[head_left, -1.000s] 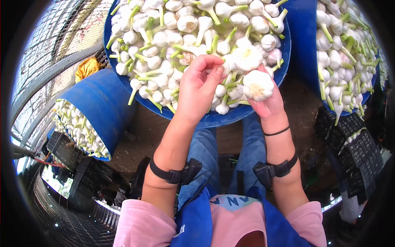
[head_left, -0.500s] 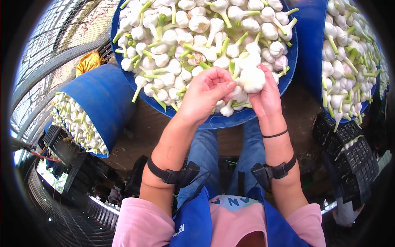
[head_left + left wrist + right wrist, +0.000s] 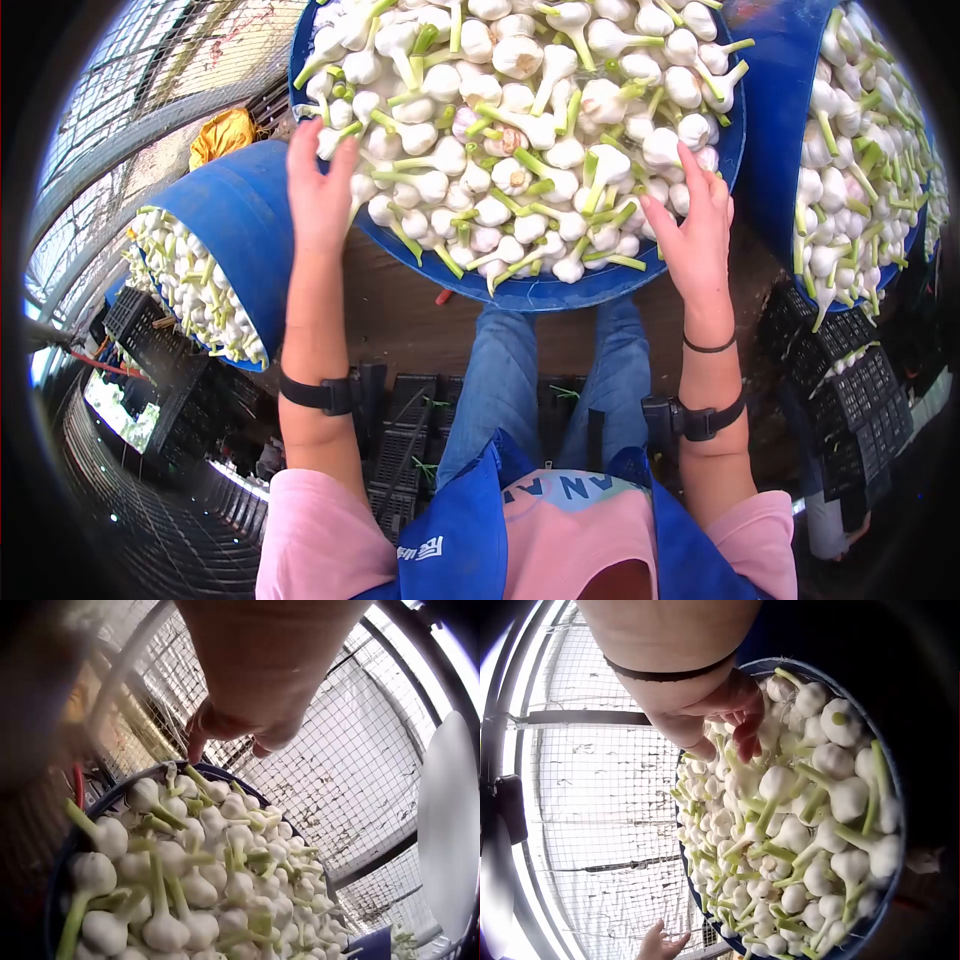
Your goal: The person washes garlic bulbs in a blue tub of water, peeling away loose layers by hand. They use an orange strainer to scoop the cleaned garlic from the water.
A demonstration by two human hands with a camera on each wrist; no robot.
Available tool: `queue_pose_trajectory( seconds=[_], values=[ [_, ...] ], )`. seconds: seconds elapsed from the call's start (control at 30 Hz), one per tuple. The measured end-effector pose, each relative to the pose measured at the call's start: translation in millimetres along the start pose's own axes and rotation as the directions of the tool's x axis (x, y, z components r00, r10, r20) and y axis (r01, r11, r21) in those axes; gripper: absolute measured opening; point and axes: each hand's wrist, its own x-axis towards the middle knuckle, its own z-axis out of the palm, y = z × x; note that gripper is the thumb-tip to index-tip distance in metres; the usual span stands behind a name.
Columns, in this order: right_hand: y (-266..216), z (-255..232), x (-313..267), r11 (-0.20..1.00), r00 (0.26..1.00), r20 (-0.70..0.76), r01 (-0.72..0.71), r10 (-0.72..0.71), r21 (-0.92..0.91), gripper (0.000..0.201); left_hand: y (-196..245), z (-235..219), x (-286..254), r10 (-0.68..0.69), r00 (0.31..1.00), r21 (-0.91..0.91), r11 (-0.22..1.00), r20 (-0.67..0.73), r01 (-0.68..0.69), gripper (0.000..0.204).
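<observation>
A large blue tub [image 3: 560,296] is heaped with white garlic bulbs [image 3: 447,153] on trimmed green stems. My left hand [image 3: 321,195] hovers at the tub's left rim, thumb and fingers spread apart, with nothing held between them. In the left wrist view its fingertips point down right at the rim, near a garlic stem [image 3: 196,776]. My right hand [image 3: 700,222] is over the right side of the heap. Its thumb and forefinger are parted, the fingertips close to a white bulb [image 3: 661,147]; in the right wrist view the fingers [image 3: 746,739] bend down over the garlic.
On the left a tilted blue barrel [image 3: 240,225] holds more garlic, a yellow cloth [image 3: 222,137] behind it. Another full blue tub [image 3: 770,110] stands at right, beside black crates [image 3: 860,400]. Wire mesh [image 3: 360,750] walls the far side.
My hands have come apart: the left swung out to the left rim, the right moved right. The large garlic bulbs held in my right hand are out of it.
</observation>
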Motion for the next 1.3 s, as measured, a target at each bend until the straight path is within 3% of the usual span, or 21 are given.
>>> queue_pose_trajectory(
  seconds=[0.03, 0.1, 0.13, 0.23, 0.3, 0.33, 0.43, 0.53, 0.6, 0.63, 0.67, 0.7, 0.8, 0.9, 0.93, 1.0, 1.03, 1.07, 1.17, 1.27, 1.3],
  values=[
    [-6.8, 8.6, 3.2, 0.999, 0.999, -0.021, 0.041, -0.041, -0.028, 0.085, 30.4, 23.4, -26.1, 0.021, 0.994, -0.001, 1.0, 0.103, -0.021, 0.042],
    [-31.9, 35.1, 10.4, 0.99, 0.991, -0.057, 0.116, -0.121, -0.082, 0.088, 29.7, 66.8, -69.4, 0.15, 0.916, 0.175, 0.958, 0.371, -0.228, 0.048],
    [-36.8, 59.2, 15.3, 0.996, 0.997, 0.004, 0.078, -0.078, -0.05, 0.094, 34.7, 86.8, -86.1, 0.118, 0.913, 0.23, 0.948, 0.39, -0.22, 0.051],
    [-63.0, 90.5, 42.8, 0.942, 0.963, 0.256, 0.005, 0.086, -0.335, 0.104, 35.7, 133.4, -83.7, -0.021, 0.972, 0.526, 0.844, 0.233, -0.108, 0.042],
    [-45.9, 126.0, 61.0, 0.958, 0.968, 0.251, 0.076, -0.004, -0.276, 0.104, 34.7, 152.3, -63.6, -0.207, 0.92, 0.645, 0.762, 0.332, -0.061, 0.034],
    [-34.8, 139.4, 70.4, 0.962, 0.969, 0.242, 0.11, -0.048, -0.25, 0.104, 19.4, 172.1, -60.6, -0.116, 0.967, 0.676, 0.734, 0.225, -0.069, 0.03],
    [-20.3, 158.7, 102.4, 0.983, 0.856, 0.503, -0.025, 0.116, -0.184, 0.098, 3.3, 184.4, -43.4, -0.056, 0.965, 0.546, 0.833, 0.256, -0.096, 0.028],
    [-10.1, 143.7, 137.2, 0.993, 0.672, 0.731, -0.085, 0.12, -0.084, 0.088, 5.1, 166.3, -48.6, -0.092, 0.958, 0.231, 0.973, 0.272, 0.028, 0.027],
    [-14.3, 125.5, 116.4, 0.992, 0.812, 0.583, -0.069, -0.007, 0.107, 0.08, 19.8, 149.3, -59.5, -0.115, 0.965, -0.04, 0.991, 0.237, 0.128, 0.028],
    [-18.0, 115.3, 96.4, 0.98, 0.867, 0.494, -0.046, -0.057, 0.193, 0.076, 32.0, 140.7, -66.6, -0.205, 0.936, -0.23, 0.934, 0.286, 0.275, 0.028],
    [-23.8, 111.2, 66.6, 0.928, 0.953, 0.247, 0.074, -0.173, 0.364, 0.069, 46.9, 132.3, -73.2, -0.277, 0.893, -0.403, 0.817, 0.354, 0.413, 0.028],
    [-30.2, 105.5, 39.7, 0.84, 0.967, -0.039, 0.237, -0.25, 0.487, 0.063, 63.2, 124.3, -76.4, -0.321, 0.845, -0.548, 0.652, 0.427, 0.524, 0.028],
    [-41.2, 67.8, 5.9, 0.769, 0.913, 0.012, 0.338, -0.409, 0.543, 0.045, 104.6, 111.7, -88.1, -0.309, 0.823, -0.632, 0.531, 0.476, 0.565, 0.024],
    [-46.6, 58.8, -8.9, 0.513, 0.973, 0.102, 0.018, -0.205, 0.858, 0.045, 126.4, 114.9, -99.4, -0.258, 0.803, -0.713, 0.37, 0.537, 0.596, 0.019],
    [-46.0, 57.2, -9.2, 0.483, 0.98, 0.053, 0.048, -0.194, 0.874, 0.047, 131.9, 113.5, -99.3, -0.253, 0.799, -0.724, 0.336, 0.546, 0.602, 0.018],
    [-47.3, 49.2, -10.6, 0.185, 0.98, 0.179, -0.16, -0.091, 0.97, 0.046, 147.3, 106.6, -98.5, -0.203, 0.801, -0.752, 0.276, 0.563, 0.598, 0.013],
    [-48.8, 44.4, -10.3, 0.016, 0.966, 0.252, -0.251, -0.06, 0.968, 0.046, 149.1, 106.4, -99.3, -0.194, 0.802, -0.739, 0.313, 0.565, 0.596, 0.012],
    [-49.1, 38.7, -7.9, 0.04, 0.964, 0.264, -0.263, -0.022, 0.964, 0.044, 150.4, 107.0, -99.6, -0.183, 0.803, -0.725, 0.35, 0.568, 0.593, 0.011],
    [-21.4, 39.4, -4.3, -0.182, 0.926, 0.344, -0.37, -0.159, 0.911, 0.04, 158.0, 103.9, -98.8, -0.147, 0.801, -0.676, 0.462, 0.581, 0.575, 0.017],
    [-49.8, 23.6, -7.6, -0.012, 0.927, 0.371, -0.371, 0.058, 0.929, 0.035, 171.2, 94.6, -99.6, -0.087, 0.849, -0.586, 0.686, 0.521, 0.431, 0.027],
    [-54.5, 21.1, -8.5, 0.057, 0.921, 0.365, -0.375, 0.133, 0.925, 0.034, 169.7, 93.7, -98.3, -0.084, 0.819, -0.572, 0.675, 0.567, 0.466, 0.025]
  ],
)
